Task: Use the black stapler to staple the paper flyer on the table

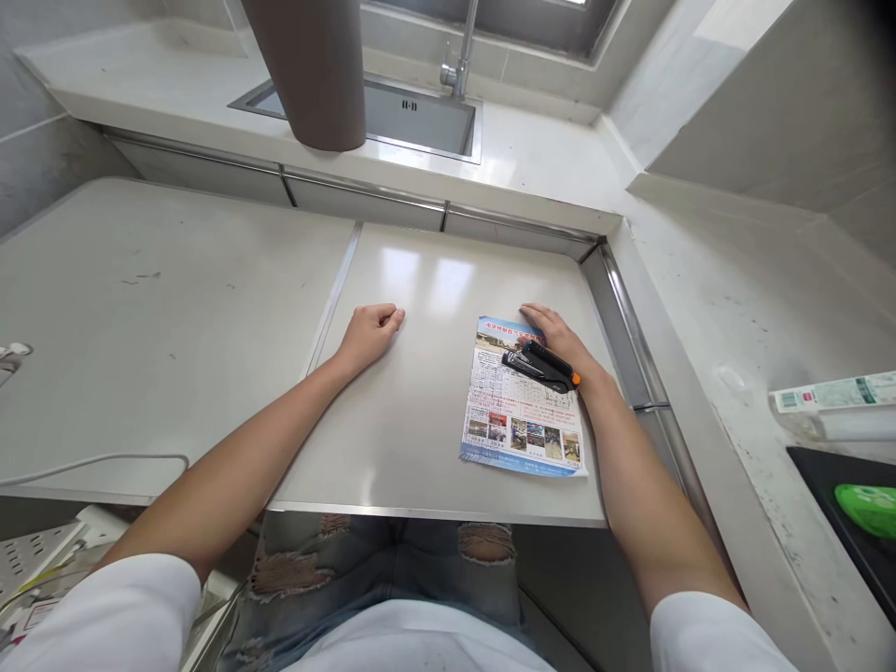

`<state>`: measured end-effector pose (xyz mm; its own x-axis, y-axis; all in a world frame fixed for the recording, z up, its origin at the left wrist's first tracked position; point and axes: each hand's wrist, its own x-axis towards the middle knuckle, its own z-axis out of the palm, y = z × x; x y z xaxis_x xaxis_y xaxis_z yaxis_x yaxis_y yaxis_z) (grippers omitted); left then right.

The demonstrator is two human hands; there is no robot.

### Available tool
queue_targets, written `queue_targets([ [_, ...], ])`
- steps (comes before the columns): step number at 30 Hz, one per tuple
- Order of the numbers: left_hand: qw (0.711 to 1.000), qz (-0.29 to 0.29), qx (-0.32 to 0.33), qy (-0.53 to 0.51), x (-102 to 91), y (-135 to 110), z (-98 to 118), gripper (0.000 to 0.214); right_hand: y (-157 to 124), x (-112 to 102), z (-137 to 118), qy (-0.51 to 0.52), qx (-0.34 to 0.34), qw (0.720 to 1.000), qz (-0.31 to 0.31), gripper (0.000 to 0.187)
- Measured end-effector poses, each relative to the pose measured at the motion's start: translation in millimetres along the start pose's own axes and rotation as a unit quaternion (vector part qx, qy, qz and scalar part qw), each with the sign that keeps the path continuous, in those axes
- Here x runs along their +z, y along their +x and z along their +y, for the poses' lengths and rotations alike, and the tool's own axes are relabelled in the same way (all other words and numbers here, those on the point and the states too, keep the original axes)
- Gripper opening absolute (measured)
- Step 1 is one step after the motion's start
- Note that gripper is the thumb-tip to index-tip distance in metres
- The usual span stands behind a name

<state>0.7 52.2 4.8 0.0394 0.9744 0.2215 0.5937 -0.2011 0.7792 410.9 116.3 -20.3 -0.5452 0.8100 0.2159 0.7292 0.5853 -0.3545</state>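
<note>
My left hand (372,332) rests on the light tabletop in a loose fist, with nothing visible in it. My right hand (558,338) lies flat at the upper right corner of a printed flyer (518,411), its fingers stretched out. On the flyer, beside that hand's wrist, sits a black stapler (538,370). A dark stick-shaped thing with an orange end (553,359) lies against the stapler; its exact kind is hard to make out. The flyer has blue edges, small photos and rows of print.
Behind the table (406,448) runs a white counter with a sink (420,117) and a faucet (458,70). A brown column (318,75) stands before the sink. A white cable (105,459) lies at left. On the right ledge are a long box (840,392) and a green item (868,509).
</note>
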Motion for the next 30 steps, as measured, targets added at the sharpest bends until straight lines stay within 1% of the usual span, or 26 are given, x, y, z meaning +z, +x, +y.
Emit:
queue_targets([
  [3,1.0,0.003,-0.004,-0.004,0.2,0.5,-1.0,0.04,1.3,3.4,-5.7,-0.005,0.004,1.0,-0.022,0.058],
  [8,1.0,0.01,-0.011,-0.015,-2.0,0.0,-3.2,0.04,10.0,11.9,-20.2,-0.017,0.001,1.0,-0.018,0.061],
  [13,0.999,0.028,-0.025,-0.027,-3.0,0.5,-6.9,0.041,30.1,36.9,-44.9,-0.056,-0.018,0.998,-0.028,0.057],
  [15,0.999,0.015,-0.046,-0.023,-5.9,2.0,-6.1,0.039,42.4,49.9,-60.6,-0.067,-0.023,0.997,-0.035,0.056],
  [17,0.997,-0.017,-0.072,-0.017,-14.4,3.3,-2.4,0.036,57.3,62.5,-79.3,-0.071,-0.031,0.996,-0.045,0.056],
  [19,0.995,-0.044,-0.088,-0.001,-29.9,1.2,4.5,0.029,73.9,73.9,-99.9,-0.073,-0.043,0.995,-0.056,0.057],
  [20,0.995,-0.048,-0.091,0.013,-40.1,-2.3,8.9,0.025,82.5,79.1,-110.4,-0.073,-0.05,0.994,-0.061,0.057],
  [21,0.994,-0.043,-0.091,0.033,-51.2,-8.2,13.5,0.021,91.0,84.1,-121.1,-0.073,-0.057,0.994,-0.065,0.056],
  [22,0.994,-0.023,-0.088,0.057,-62.6,-16.6,18.2,0.018,99.4,88.9,-131.6,-0.073,-0.063,0.993,-0.068,0.056],
  [25,0.99,0.034,-0.098,0.098,-91.6,-56.2,29.8,0.021,122.5,102.1,-162.2,-0.069,-0.072,0.992,-0.079,0.054],
  [27,0.987,0.058,-0.11,0.099,-102.7,-88.8,34.4,0.022,135.5,110.2,-181.0,-0.064,-0.077,0.991,-0.091,0.054],
  [30,0.984,0.073,-0.134,0.087,-109.0,-132.2,37.2,0.026,151.2,120.6,-204.7,-0.05,-0.094,0.988,-0.111,0.054],
])
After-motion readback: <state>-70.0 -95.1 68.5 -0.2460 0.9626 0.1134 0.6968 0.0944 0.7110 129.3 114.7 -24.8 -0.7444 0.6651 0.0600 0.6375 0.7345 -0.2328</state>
